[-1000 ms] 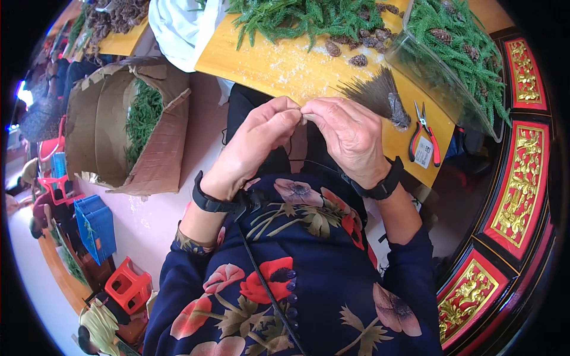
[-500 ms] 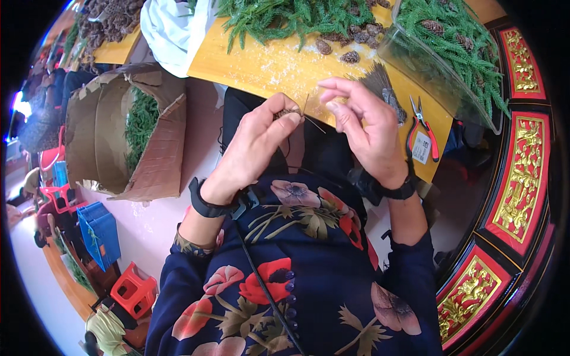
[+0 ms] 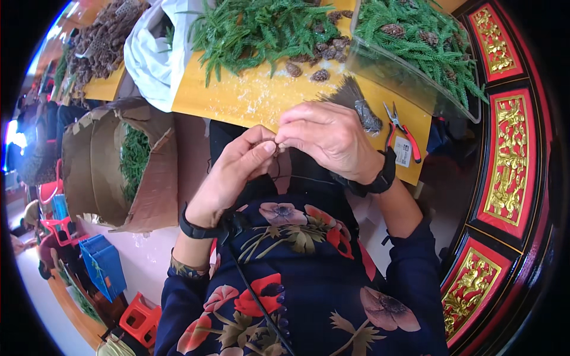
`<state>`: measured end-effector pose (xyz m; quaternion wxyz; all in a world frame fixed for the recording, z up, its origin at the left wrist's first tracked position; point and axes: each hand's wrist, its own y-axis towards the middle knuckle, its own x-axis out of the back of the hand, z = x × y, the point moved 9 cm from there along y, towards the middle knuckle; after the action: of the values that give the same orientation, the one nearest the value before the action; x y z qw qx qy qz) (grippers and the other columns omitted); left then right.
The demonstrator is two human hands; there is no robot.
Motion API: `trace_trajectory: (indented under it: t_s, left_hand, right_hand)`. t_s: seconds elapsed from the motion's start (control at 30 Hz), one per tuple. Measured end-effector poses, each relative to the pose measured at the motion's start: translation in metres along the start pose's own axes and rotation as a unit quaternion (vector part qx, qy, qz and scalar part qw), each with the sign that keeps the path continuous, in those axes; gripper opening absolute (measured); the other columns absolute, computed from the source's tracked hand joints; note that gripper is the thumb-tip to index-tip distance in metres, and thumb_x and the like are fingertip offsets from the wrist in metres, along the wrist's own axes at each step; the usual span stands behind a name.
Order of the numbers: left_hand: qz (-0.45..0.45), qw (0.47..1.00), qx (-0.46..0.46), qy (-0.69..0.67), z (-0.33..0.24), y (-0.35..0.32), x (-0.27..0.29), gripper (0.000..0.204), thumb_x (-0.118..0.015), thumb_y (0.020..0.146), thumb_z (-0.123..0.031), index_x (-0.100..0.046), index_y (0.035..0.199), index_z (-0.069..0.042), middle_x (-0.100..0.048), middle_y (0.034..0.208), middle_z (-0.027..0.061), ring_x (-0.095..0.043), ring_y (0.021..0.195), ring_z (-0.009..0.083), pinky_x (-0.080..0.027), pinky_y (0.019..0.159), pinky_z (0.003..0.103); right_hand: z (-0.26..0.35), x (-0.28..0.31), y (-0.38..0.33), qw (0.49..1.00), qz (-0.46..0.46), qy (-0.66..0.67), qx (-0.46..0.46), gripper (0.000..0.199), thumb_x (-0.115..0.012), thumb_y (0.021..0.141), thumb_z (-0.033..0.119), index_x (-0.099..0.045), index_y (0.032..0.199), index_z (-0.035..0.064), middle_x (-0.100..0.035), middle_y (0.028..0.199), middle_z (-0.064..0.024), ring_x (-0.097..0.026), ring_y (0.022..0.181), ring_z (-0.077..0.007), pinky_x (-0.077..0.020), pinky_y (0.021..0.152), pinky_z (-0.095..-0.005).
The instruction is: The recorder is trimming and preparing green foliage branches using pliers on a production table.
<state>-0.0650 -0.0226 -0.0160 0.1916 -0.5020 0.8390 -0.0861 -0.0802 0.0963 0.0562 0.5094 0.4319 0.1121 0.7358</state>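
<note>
In the head view, you've got two hands working together: your left hand [image 3: 234,163] pinches a small brown cone [image 3: 260,142] between thumb and forefinger, and your right hand [image 3: 329,136] has its fingertips bunched against the cone's right end, though I can't tell what they grip. One cone in hold, then, over your lap by the near edge of the counter [image 3: 217,95]. Its visible sliver runs roughly left to right; fingers hide the rest, so which end leads, I can't say.

On the counter, two cones [image 3: 320,75] lie in front of a cluster too crowded to count, beside heaped green sprigs [image 3: 255,38]. One wire-like bundle [image 3: 356,98] fans away from you; one pair of pliers [image 3: 395,123] lies tips away, handles toward you, near the right edge. One clear bin [image 3: 409,80] borders the far right.

Open room: the flake-strewn strip between greenery and near edge, plus floor between counter and the one cardboard box [image 3: 157,190] at left.
</note>
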Motion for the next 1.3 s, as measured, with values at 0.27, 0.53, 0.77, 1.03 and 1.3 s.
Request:
trace_trajectory:
  t_s: [0.27, 0.53, 0.77, 1.03, 1.3]
  left_hand:
    - [-0.152, 0.840, -0.193, 0.483, -0.045, 0.003, -0.019, 0.012, -0.057, 0.091, -0.012, -0.050, 0.095, -0.002, -0.058, 0.072, 0.0157, -0.060, 0.064, 0.0315, -0.045, 0.056, 0.037]
    - [-0.179, 0.843, -0.205, 0.463, -0.041, 0.011, -0.026, 0.015, -0.058, 0.089, -0.011, -0.050, 0.096, -0.001, -0.060, 0.071, 0.0171, -0.061, 0.061, 0.0345, -0.046, 0.055, 0.040]
    - [-0.196, 0.776, -0.256, 0.542, -0.044, 0.012, -0.049, 0.019, -0.061, 0.088, -0.016, -0.051, 0.096, -0.001, -0.061, 0.075, 0.0168, -0.061, 0.066, 0.0336, -0.047, 0.056, 0.039]
    - [-0.153, 0.857, -0.201, 0.448, -0.067, 0.058, -0.014, 0.031, -0.063, 0.087, -0.025, -0.054, 0.104, -0.001, -0.063, 0.083, 0.0157, -0.062, 0.068, 0.0279, -0.048, 0.060, 0.037]
    - [-0.120, 0.854, -0.250, 0.441, -0.101, 0.165, 0.011, 0.042, -0.068, 0.083, -0.029, -0.053, 0.109, 0.000, -0.064, 0.092, 0.0156, -0.062, 0.070, 0.0260, -0.049, 0.069, 0.033]
  right_hand:
    - [-0.059, -0.029, -0.049, 0.879, -0.087, 0.287, -0.370, 0.006, -0.063, 0.088, 0.005, -0.064, 0.092, 0.0016, -0.064, 0.086, -0.0010, -0.061, 0.075, -0.0107, -0.0474, 0.064, -0.0236]
    - [-0.066, -0.050, -0.078, 0.712, -0.236, 0.496, -0.436, 0.010, -0.061, 0.091, 0.010, -0.062, 0.099, 0.0026, -0.055, 0.076, 0.0043, -0.044, 0.059, -0.0024, -0.0347, 0.053, -0.0181]
    - [-0.059, -0.038, -0.086, 0.713, -0.306, 0.477, -0.412, 0.010, -0.059, 0.093, 0.013, -0.061, 0.099, 0.0041, -0.050, 0.073, 0.0059, -0.037, 0.057, -0.0012, -0.0292, 0.051, -0.0169]
    - [-0.069, -0.023, -0.106, 0.677, -0.340, 0.524, -0.389, 0.010, -0.058, 0.094, 0.013, -0.058, 0.098, 0.0042, -0.047, 0.073, 0.0055, -0.038, 0.056, -0.0026, -0.0292, 0.051, -0.0173]
    - [-0.061, -0.030, -0.114, 0.673, -0.323, 0.526, -0.408, 0.010, -0.058, 0.094, 0.013, -0.057, 0.097, 0.0033, -0.046, 0.073, 0.0047, -0.038, 0.057, -0.0033, -0.0300, 0.050, -0.0181]
